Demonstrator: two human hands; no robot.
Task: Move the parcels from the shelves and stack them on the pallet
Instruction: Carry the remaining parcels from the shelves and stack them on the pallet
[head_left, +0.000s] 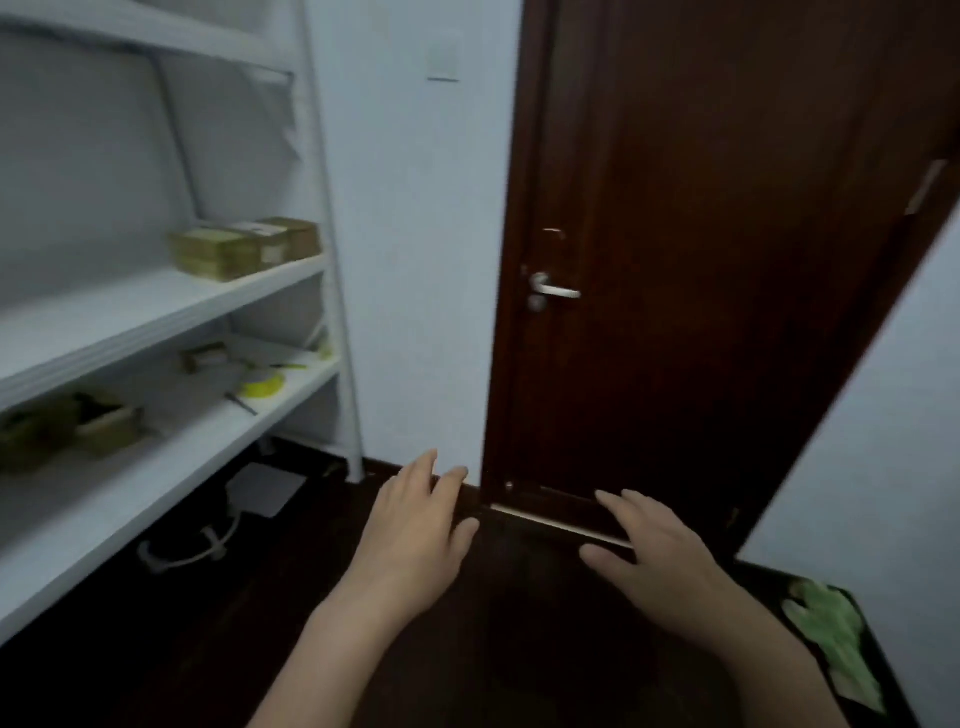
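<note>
**Two empty hands, parcels on the shelves**

Both hands hang bare in front of me with the fingers spread: left hand (415, 535) and right hand (660, 561), holding nothing, over the dark floor (519, 649) near the door (701, 260). The parcels sit to my left on the white shelves (156, 312). A pair of cardboard boxes (244, 249) rests side by side on the middle shelf, close to its right end. More boxes (109, 426) lie on the shelf below, blurred, near a yellow tape roll (262, 387). No pallet shows from here.

I judge the boxes small, stiff and fairly light, with taped faces that may be a little slick. I would take one by its two short sides, palms flat, thumbs on top, and lift straight up so its neighbour stays put.
</note>
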